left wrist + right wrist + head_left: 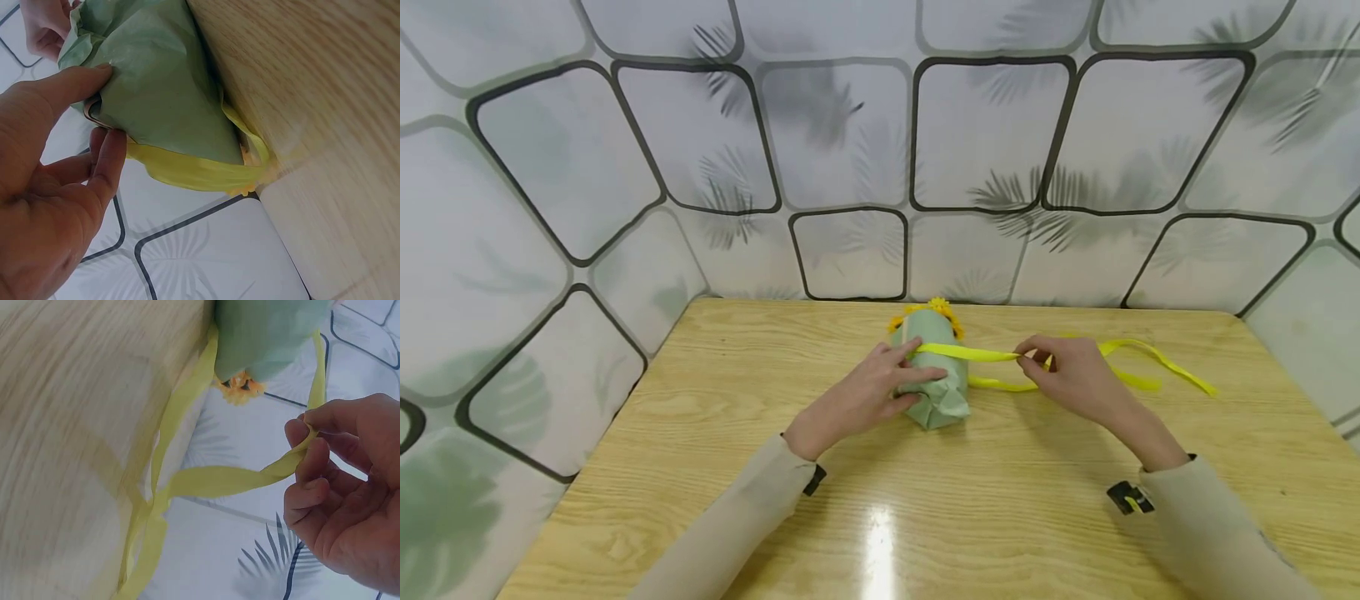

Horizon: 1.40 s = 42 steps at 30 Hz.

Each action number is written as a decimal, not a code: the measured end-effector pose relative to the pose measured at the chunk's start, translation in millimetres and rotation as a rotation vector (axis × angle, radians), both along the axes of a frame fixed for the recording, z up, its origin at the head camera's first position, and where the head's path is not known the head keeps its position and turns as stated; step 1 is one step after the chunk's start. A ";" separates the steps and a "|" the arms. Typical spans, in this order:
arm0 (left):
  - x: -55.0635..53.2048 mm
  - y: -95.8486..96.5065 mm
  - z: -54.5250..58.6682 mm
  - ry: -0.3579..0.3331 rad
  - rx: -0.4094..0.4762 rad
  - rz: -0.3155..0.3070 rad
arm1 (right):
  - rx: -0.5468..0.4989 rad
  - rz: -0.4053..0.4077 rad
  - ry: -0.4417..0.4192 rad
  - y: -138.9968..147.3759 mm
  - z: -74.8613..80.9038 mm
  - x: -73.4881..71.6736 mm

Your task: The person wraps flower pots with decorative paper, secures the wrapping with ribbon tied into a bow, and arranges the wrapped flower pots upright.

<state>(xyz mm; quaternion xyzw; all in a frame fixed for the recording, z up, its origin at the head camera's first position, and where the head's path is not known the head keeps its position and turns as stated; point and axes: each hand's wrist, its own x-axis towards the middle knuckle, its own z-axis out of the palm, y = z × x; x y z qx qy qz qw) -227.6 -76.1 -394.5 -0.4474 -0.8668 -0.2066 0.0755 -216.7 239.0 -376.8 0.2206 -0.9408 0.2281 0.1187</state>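
A bouquet wrapped in pale green paper (pixel 931 331) lies on the wooden table, its yellow flowers (pixel 940 306) toward the wall. My left hand (pixel 867 385) holds the wrapping from the left, its thumb and fingers on the paper in the left wrist view. One fingertip touches the yellow ribbon (pixel 973 354) where it crosses the bouquet. To the right, my right hand (pixel 1078 382) pinches the ribbon between thumb and fingers, drawing that stretch fairly straight. A second length of ribbon (pixel 187 403) runs from the underside of the bouquet, and the loose ends trail rightward.
The wooden table (pixel 737 367) meets a patterned fabric wall (pixel 850 250) at its back and sides. A bright reflection lies on the table's near part. Dark devices are strapped at both sleeves (pixel 1202 508).
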 end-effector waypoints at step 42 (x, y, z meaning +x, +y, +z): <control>-0.4 -4.9 1.0 -0.001 0.003 0.017 | 0.170 -0.185 -0.216 77.5 15.9 7.9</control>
